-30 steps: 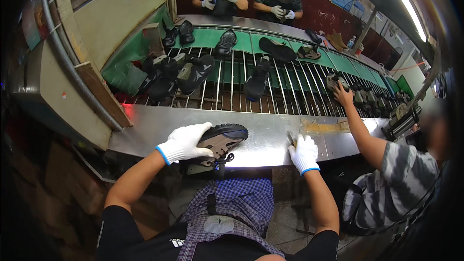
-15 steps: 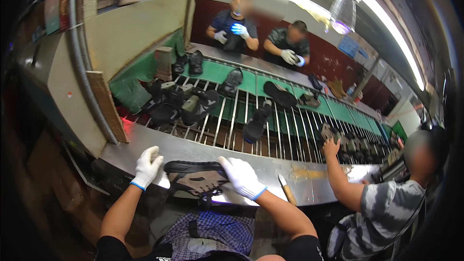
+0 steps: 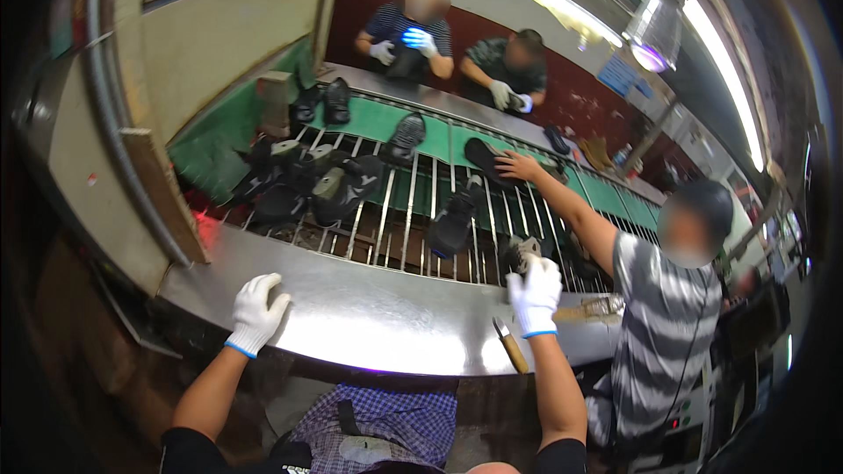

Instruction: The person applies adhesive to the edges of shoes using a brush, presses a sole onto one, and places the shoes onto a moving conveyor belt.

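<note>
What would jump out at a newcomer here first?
Probably the dark shoes scattered across the metal rods in the middle, then the blue glow on a co-worker's white glove at the far side, and the purple-lit lamp hanging at upper right. Nearer, the person's white-gloved right grip is at a grey-and-black shoe by the rods' near edge, with a wooden-handled knife lying on the steel counter.

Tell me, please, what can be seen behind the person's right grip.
Just behind the right grip, part of a shoe shows, greyish and dark. Its near end is covered, so I cannot tell whether it is held.
</note>
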